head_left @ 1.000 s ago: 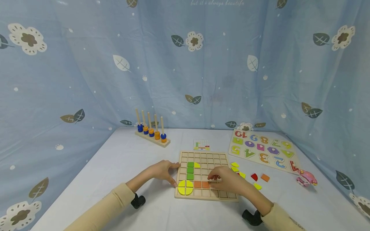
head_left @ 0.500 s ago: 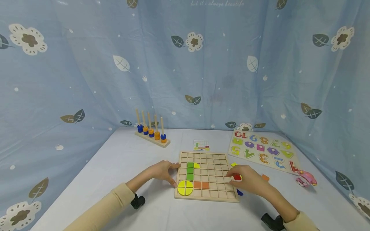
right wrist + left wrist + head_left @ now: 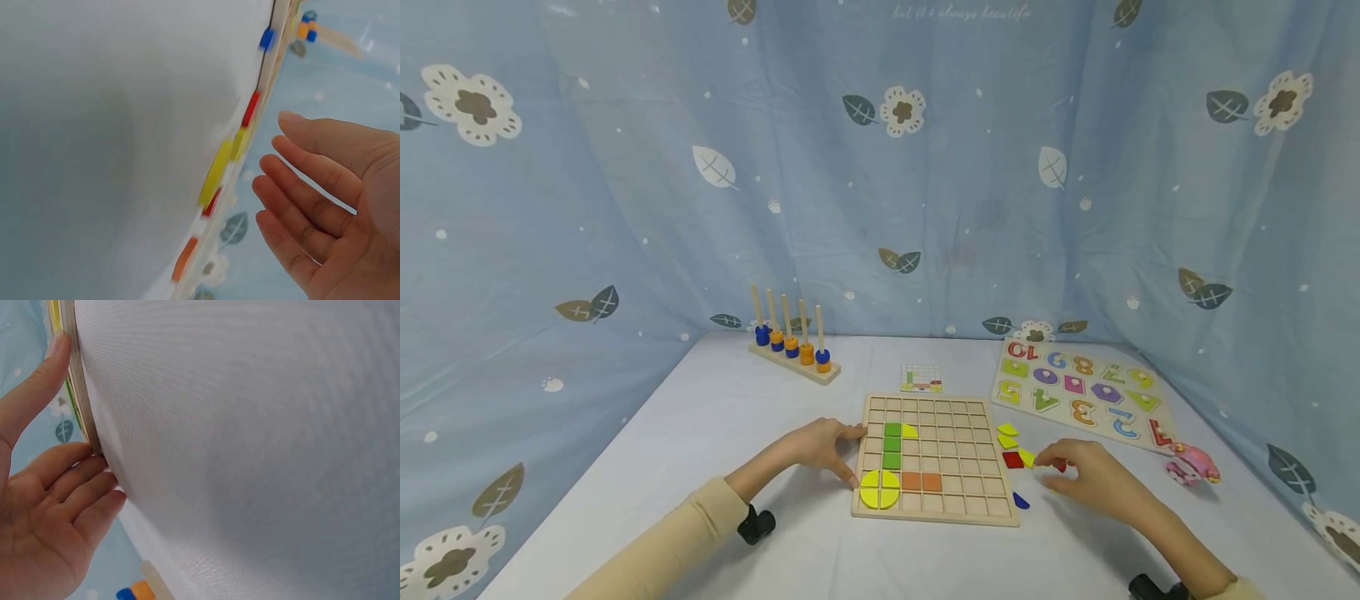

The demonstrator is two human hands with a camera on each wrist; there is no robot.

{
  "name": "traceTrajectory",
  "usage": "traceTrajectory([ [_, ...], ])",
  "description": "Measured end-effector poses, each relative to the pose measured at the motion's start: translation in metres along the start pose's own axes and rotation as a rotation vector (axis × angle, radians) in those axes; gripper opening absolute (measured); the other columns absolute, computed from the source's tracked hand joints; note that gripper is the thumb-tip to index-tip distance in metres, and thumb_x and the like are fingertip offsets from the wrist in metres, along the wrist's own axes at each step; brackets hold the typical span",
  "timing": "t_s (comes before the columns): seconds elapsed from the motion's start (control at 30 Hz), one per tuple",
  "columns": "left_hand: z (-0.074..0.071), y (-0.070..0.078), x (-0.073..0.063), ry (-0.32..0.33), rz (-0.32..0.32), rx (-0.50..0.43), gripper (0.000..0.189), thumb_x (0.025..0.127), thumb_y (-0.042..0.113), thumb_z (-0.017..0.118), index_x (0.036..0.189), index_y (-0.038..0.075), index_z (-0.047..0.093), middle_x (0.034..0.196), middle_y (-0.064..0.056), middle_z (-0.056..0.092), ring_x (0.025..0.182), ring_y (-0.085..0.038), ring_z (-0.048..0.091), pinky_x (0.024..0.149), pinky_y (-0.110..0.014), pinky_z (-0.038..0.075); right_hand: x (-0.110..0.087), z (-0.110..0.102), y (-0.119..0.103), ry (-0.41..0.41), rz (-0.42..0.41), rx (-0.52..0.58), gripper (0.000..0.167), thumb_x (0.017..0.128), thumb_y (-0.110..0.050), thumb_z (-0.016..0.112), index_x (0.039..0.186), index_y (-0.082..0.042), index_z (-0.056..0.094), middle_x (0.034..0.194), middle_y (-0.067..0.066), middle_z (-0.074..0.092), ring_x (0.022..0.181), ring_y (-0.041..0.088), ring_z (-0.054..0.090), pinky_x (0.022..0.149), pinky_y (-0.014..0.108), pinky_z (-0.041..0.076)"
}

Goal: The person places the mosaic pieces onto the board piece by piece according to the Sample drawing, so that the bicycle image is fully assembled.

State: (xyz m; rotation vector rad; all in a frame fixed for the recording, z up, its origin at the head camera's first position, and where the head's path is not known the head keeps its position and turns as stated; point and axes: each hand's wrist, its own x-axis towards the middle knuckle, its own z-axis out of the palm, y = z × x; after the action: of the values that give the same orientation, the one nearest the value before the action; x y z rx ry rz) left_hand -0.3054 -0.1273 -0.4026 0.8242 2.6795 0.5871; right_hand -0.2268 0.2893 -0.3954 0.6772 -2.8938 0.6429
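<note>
A wooden grid board point(image 3: 958, 437) lies on the table. It holds green squares point(image 3: 892, 445), a yellow quarter circle point(image 3: 910, 431), a yellow circle of quarter pieces point(image 3: 880, 489) and two orange squares point(image 3: 921, 482). My left hand point(image 3: 822, 443) touches the board's left edge with extended thumb and fingertips. Off the board's right side, my right hand point(image 3: 1093, 477) hovers above loose pieces, its fingers loosely bent and holding nothing in the right wrist view. Near it are a red square point(image 3: 1012, 459), yellow pieces point(image 3: 1007, 442), a blue piece point(image 3: 1021, 501) and a partly hidden red piece point(image 3: 1061, 466).
Behind the board lies a small pattern card point(image 3: 921, 377). A peg stand with blue and orange rings point(image 3: 793, 360) is at the back left. At the back right are a number and shape puzzle point(image 3: 1075, 387) and a pink toy point(image 3: 1195, 463).
My right hand has moved right, from over the board beside the orange squares to the loose pieces, uncovering the board's right part. My left hand has stayed at the board's edge.
</note>
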Motion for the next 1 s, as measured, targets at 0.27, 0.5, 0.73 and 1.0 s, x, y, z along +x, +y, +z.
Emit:
traceTrajectory([
  [0.27,-0.001,0.000,0.000,0.004,0.002,-0.004,0.086,0.067,0.035,0.088,0.140,0.007,0.051,0.143,-0.014,0.047,0.131,-0.034,0.044,0.105,-0.048,0.038,-0.012,-0.013,0.024,0.025,0.082,-0.022,0.019,0.077,-0.012,0.079,0.095,-0.010,0.073,0.088,-0.005,0.067,0.078,0.016,0.058,0.070,0.038,0.054],
  [0.5,0.000,0.002,-0.001,0.001,-0.004,-0.008,0.086,0.067,0.033,0.088,0.139,0.006,0.051,0.143,-0.014,0.048,0.132,-0.034,0.043,0.105,-0.048,0.038,-0.017,-0.017,0.049,0.011,0.090,-0.057,0.018,0.076,-0.011,0.080,0.092,-0.013,0.073,0.087,-0.008,0.068,0.079,0.016,0.061,0.069,0.034,0.053],
  [0.73,-0.001,0.003,-0.002,0.005,-0.016,-0.009,0.085,0.067,0.033,0.088,0.139,0.007,0.051,0.143,-0.014,0.048,0.131,-0.035,0.043,0.105,-0.049,0.038,-0.016,-0.021,0.057,-0.025,0.110,-0.043,0.024,0.074,-0.013,0.082,0.097,-0.010,0.073,0.093,-0.001,0.070,0.082,0.020,0.062,0.069,0.038,0.054],
  [1.0,0.000,-0.001,0.000,0.002,-0.002,-0.007,0.085,0.068,0.034,0.088,0.140,0.008,0.051,0.142,-0.014,0.049,0.131,-0.034,0.044,0.104,-0.049,0.039,-0.007,-0.016,0.063,-0.068,0.130,-0.003,0.023,0.076,-0.007,0.080,0.097,-0.006,0.071,0.091,0.000,0.068,0.080,0.019,0.063,0.069,0.036,0.056],
])
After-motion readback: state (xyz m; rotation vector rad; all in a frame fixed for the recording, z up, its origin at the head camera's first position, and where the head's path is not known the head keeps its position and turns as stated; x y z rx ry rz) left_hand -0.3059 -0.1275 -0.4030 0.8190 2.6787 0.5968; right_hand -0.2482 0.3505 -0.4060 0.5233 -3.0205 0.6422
